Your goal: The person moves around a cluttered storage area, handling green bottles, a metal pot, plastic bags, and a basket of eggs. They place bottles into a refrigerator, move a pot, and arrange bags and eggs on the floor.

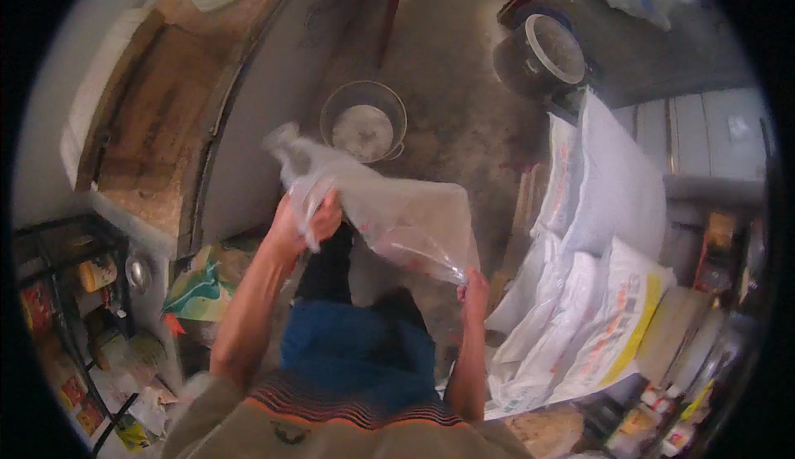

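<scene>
Stretched between my two hands is a translucent plastic bag [416, 217]. My left hand [320, 220] grips its gathered upper part, and loose plastic flares out beyond the fist. With the fingers of my right hand [475, 288] I pinch a lower corner of the bag. Some faint reddish marks show on the plastic; whether anything lies inside, I cannot tell. Beyond the bag, a round bucket [363, 120] with a thin wire handle stands on the floor, whitish material at its bottom. The bag's loose end reaches close to the bucket's near rim in the picture.
At right, several white woven sacks [615, 179] lean and stack together. A dark tub with a pale rim [556, 49] stands behind them. On the left are a counter with a wooden board [152, 111] and a black metal rack [68, 260] holding packages. A green-and-white bag [205, 282] sits below the counter.
</scene>
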The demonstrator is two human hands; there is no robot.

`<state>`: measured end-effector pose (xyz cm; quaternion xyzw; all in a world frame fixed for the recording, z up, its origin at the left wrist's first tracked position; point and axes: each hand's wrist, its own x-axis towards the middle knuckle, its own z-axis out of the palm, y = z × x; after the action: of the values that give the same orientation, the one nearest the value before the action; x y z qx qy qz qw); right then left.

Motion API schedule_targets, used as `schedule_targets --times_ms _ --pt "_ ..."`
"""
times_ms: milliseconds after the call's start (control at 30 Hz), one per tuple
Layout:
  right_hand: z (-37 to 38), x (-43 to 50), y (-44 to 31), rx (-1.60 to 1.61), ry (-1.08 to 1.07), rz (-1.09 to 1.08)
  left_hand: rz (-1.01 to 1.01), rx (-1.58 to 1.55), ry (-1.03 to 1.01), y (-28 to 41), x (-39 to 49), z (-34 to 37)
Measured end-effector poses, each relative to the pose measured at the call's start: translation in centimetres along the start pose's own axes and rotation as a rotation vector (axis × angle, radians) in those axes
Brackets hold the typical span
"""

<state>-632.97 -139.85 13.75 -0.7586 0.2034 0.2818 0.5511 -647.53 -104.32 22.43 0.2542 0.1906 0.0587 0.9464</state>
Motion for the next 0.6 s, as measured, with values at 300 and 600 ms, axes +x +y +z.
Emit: schedule_targets --times_ms 300,600 --pt "3.8 7.7 -9.0 -0.035 0.17 -0.027 -0.275 -0.375 0.014 1.8 21.1 -13.9" --pt "11.4 11.7 -12.9 -0.255 -0.04 -0.027 -0.24 -0.541 0.973 -1.7 28.8 -24.6"
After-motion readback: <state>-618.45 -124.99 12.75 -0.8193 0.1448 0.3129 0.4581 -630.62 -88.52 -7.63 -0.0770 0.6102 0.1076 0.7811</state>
